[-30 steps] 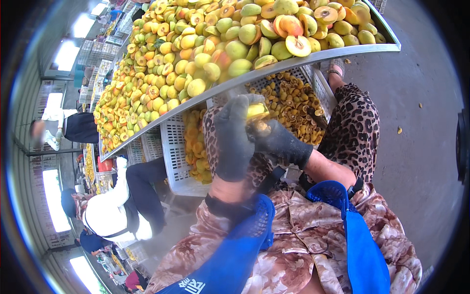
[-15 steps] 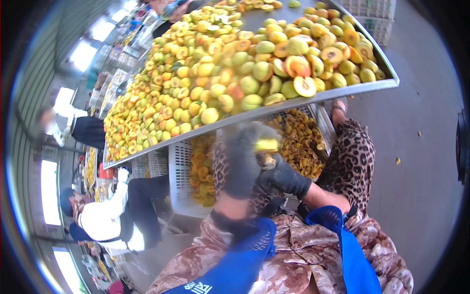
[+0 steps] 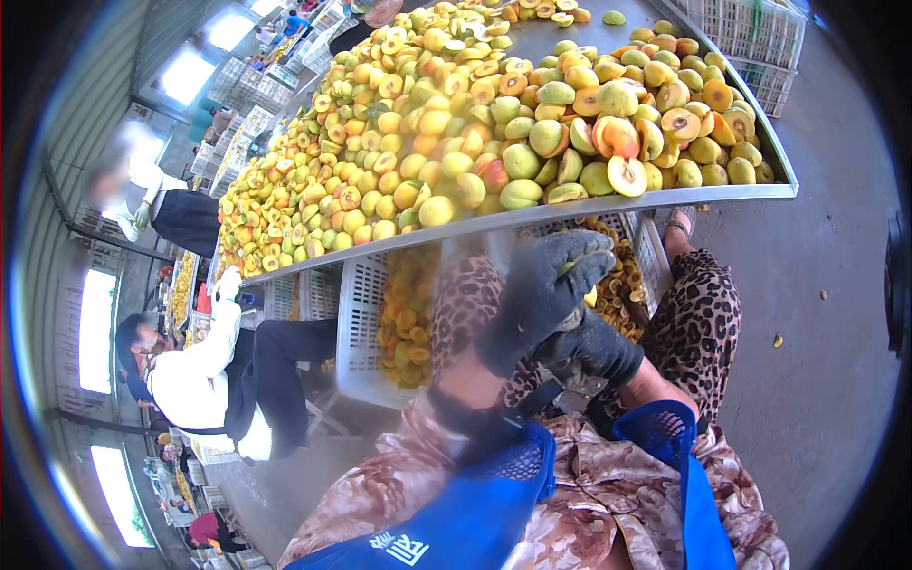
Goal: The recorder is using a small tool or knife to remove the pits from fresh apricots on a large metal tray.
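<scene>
Over my lap, my left hand (image 3: 546, 290) in a dark glove is closed on a piece of yellow peach (image 3: 590, 296), most of it hidden by the fingers. Just below and touching it is my gloved right hand (image 3: 598, 347), its fingers curled; I cannot make out what is in them. Beyond both hands a metal-edged table (image 3: 655, 201) carries a heap of peaches (image 3: 522, 161), many cut in half, with the pits or their hollows showing. Below the table, a white crate (image 3: 361, 328) holds peach halves, and another crate (image 3: 651, 261) at the right holds small peach pieces.
A co-worker in white (image 3: 195, 380) sits at the left, and another person (image 3: 142, 195) stands farther back. Stacked crates (image 3: 746, 33) stand at the far right. A few scraps (image 3: 778, 341) lie on the grey floor. My patterned trouser leg (image 3: 698, 304) flanks the right crate.
My left hand has moved right and slightly closer, over the right hand, and its fingers now cover most of the yellow peach piece. The whole view has shifted slightly.
</scene>
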